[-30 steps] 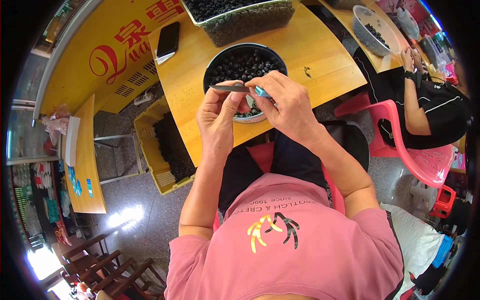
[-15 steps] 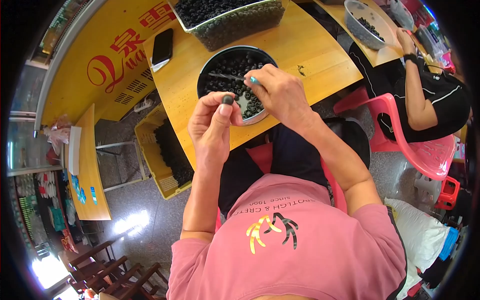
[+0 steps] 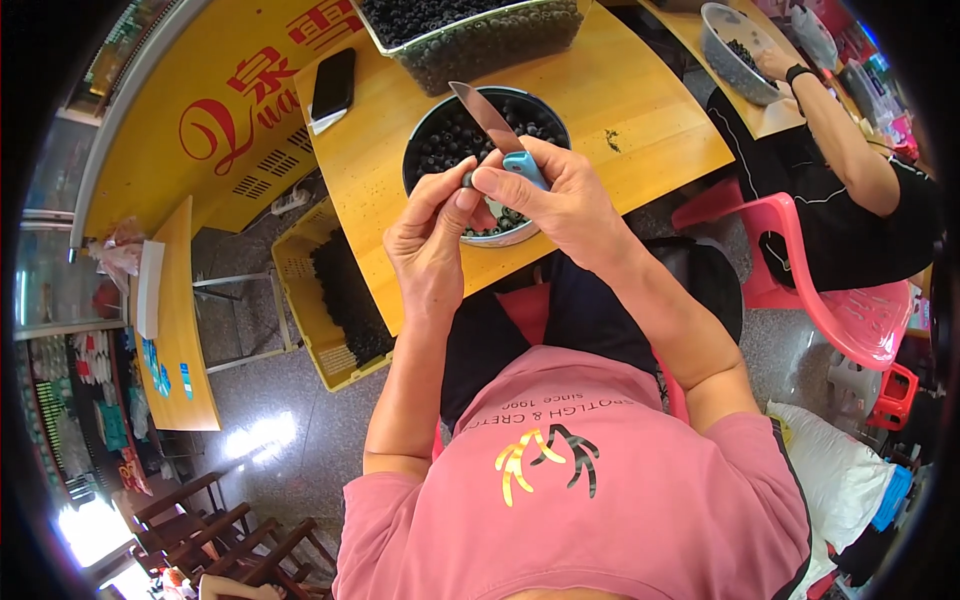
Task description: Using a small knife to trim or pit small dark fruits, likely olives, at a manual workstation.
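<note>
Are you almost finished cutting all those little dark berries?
Not nearly. The round bowl already holds many dark berries, though whether those are cut cannot be told. In hand now: the left hand pinches one berry while the right hand holds a knife, blade pointing up over the bowl. Left to do, it seems: the big tub on the table and the yellow crate on the floor hold plenty more.

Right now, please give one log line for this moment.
left hand: pinches dark fruit | right hand: grips knife | below: bowl
</note>
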A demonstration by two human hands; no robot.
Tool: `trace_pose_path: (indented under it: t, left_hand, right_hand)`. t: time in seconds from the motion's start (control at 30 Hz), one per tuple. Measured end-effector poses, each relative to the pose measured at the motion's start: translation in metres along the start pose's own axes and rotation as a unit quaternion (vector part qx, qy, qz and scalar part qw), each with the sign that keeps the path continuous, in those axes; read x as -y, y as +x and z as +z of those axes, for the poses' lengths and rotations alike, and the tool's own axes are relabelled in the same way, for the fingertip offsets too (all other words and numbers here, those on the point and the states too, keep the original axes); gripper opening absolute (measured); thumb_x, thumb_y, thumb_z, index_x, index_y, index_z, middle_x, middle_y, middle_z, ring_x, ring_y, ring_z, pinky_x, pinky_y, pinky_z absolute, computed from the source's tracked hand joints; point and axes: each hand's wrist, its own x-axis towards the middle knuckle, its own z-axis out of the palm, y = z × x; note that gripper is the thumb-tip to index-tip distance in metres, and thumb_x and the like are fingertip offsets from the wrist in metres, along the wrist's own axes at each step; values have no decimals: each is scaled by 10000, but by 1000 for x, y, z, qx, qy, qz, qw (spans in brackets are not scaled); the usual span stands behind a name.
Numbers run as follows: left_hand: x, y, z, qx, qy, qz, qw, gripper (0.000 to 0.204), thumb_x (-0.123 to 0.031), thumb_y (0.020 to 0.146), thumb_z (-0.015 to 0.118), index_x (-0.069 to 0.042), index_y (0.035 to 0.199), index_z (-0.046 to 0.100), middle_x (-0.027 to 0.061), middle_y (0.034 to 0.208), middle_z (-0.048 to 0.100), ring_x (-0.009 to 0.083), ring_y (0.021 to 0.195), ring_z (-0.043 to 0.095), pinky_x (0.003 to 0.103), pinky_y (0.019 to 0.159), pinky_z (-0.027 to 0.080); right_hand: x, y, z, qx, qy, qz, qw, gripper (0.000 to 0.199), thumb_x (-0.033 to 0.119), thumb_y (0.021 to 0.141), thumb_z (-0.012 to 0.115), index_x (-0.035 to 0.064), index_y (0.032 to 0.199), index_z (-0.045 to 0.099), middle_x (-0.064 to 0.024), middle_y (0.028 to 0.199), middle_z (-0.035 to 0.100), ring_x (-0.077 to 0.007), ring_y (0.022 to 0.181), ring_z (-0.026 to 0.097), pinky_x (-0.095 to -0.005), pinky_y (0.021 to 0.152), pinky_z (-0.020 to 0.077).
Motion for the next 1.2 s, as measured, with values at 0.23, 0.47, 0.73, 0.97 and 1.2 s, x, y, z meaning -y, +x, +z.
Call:
trace_pose_path:
  t: [0.23,0.47,0.73,0.97,1.2]
  left_hand:
    - [-3,-2,-12,42,76,43,995,231,36,885,627,24,1114,659,73,952,606,119,758,602,223,686,497]
    - [-33,1,-91,-146,311,71,937,213,43,875,628,19,1084,657,58,944,619,92,788,588,205,710,490]
    - [-48,13,-104,-96,562,130,811,240,-28,839,680,-33,1080,677,74,1016,589,144,829,565,256,698,480]
    - [-8,55,-39,353,645,122,667,116,-99,793,671,-50,897,688,82,871,615,276,925,586,394,731,464]
    - [14,79,-20,445,686,75,571,93,-140,762,693,-71,810,652,88,831,608,281,861,621,407,731,479]
  right_hand:
    - [-2,6,2,-5,-14,59,998,207,225,924,651,26,983,645,13,851,626,-46,787,567,-201,739,464]
    - [2,9,-34,-73,-99,-2,992,214,238,938,626,36,991,671,22,814,623,-26,734,533,-175,651,410]
    - [-11,3,-56,-109,-145,-19,983,231,232,939,627,21,1026,663,16,811,626,-57,748,552,-202,689,444]
    - [-7,0,-46,-53,-170,-3,984,253,236,938,634,-5,1006,668,-9,833,643,-62,792,563,-212,735,453]
    - [-6,-3,-54,-56,-173,-11,983,244,236,940,630,4,1005,670,-8,840,647,-61,807,565,-211,747,447]
